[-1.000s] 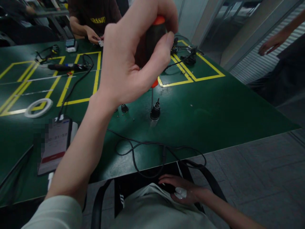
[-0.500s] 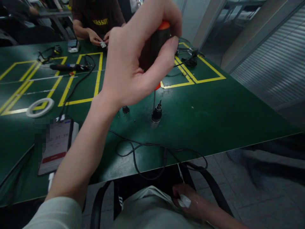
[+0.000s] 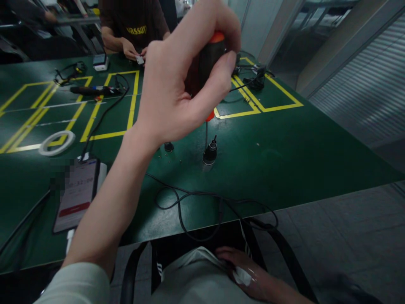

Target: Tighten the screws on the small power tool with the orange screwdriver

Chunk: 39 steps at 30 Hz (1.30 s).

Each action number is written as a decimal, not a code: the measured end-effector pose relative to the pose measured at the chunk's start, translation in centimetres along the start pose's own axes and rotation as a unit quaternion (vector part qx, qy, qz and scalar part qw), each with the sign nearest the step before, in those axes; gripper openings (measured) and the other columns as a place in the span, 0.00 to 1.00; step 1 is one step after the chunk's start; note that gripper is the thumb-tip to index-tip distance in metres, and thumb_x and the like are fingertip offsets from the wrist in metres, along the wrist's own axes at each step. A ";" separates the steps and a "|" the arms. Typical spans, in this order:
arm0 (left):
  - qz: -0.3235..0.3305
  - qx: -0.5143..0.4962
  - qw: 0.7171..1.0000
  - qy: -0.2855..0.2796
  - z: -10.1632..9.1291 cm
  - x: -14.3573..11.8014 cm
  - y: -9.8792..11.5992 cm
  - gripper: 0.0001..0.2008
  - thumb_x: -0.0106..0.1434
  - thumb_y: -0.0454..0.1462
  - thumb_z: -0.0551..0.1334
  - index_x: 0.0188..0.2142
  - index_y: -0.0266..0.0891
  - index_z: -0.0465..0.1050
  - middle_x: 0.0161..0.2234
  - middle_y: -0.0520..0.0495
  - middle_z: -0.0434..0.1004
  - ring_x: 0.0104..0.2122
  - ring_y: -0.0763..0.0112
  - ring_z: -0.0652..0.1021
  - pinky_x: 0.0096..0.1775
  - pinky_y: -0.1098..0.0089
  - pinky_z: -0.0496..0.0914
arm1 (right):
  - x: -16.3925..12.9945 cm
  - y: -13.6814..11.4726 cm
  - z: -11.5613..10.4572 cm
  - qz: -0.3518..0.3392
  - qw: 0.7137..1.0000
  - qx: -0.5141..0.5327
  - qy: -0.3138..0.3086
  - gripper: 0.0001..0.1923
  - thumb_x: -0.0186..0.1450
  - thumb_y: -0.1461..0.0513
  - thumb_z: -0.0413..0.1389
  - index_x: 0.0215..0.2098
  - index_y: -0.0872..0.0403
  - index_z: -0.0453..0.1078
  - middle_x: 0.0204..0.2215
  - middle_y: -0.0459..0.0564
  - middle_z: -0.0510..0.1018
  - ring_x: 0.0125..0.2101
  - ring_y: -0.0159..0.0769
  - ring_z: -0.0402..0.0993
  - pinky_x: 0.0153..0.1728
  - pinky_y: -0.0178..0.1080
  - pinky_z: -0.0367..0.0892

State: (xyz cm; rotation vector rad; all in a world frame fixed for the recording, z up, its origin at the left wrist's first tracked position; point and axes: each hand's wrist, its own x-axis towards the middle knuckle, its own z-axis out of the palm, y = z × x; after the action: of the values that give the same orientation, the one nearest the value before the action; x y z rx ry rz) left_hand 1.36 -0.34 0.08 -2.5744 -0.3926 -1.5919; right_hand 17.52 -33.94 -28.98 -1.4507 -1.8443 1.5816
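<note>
The left hand [image 3: 186, 80] stands a screwdriver [image 3: 207, 63] upright over a small black connector [image 3: 210, 153] on the green table [image 3: 300, 139], and the main risk, as I judge it, is the connector itself: nothing steadies it. It stands free on the mat, touched only by the thin shaft coming down from above, so any sideways push or twist from the tip could tip it over or spin it away from the tip. A slipping tip could also knock the tiny loose specks lying just left of the connector, which look like screws but are too small to be sure. The black cable [image 3: 196, 198] loops between the connector and the table edge nearest the person, and a dragging sleeve could snag it.

The left forearm rises steeply from the near edge, wrist bent, high above the connector. Thumb and fingers curl shut around the black grip, with the fingertips near the orange cap. The right hand [image 3: 245, 270] is well apart from the connector, down in the lap below the table edge, fingers closed loosely on something small and white [image 3: 242, 276]; I cannot tell what it is
</note>
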 end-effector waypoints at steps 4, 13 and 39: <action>0.061 -0.006 0.998 -0.025 -0.3 0.3 -0.4 0.18 0.75 0.40 0.48 0.44 0.35 0.75 0.39 0.50 0.75 0.46 0.57 0.83 0.44 0.53 0.74 | -0.2 0.1 0.2 -0.015 0.998 -0.038 0.037 0.17 0.64 0.63 0.51 0.46 0.53 0.78 0.44 0.60 0.83 0.48 0.47 0.80 0.55 0.47 0.73; 0.065 -0.008 0.997 -0.030 -0.3 0.4 -0.6 0.22 0.75 0.40 0.46 0.44 0.29 0.75 0.38 0.47 0.73 0.45 0.59 0.82 0.43 0.59 0.70 | -3.0 1.9 0.3 0.145 0.983 -0.095 0.055 0.19 0.63 0.63 0.51 0.47 0.52 0.79 0.48 0.59 0.85 0.50 0.48 0.82 0.54 0.45 0.74; 0.073 0.002 0.995 -0.064 -0.4 0.8 -0.7 0.19 0.75 0.38 0.52 0.44 0.22 0.76 0.32 0.52 0.66 0.43 0.55 0.85 0.48 0.49 0.74 | -3.6 5.2 -0.3 0.108 0.990 -0.091 0.008 0.27 0.59 0.54 0.62 0.55 0.52 0.79 0.55 0.62 0.82 0.56 0.56 0.79 0.57 0.50 0.74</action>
State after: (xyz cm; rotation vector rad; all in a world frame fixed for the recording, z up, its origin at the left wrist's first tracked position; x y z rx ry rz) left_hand 1.11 0.42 0.93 -2.6420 -0.2101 -1.3835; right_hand 21.83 -37.39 -32.05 -1.7906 -1.9216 1.5214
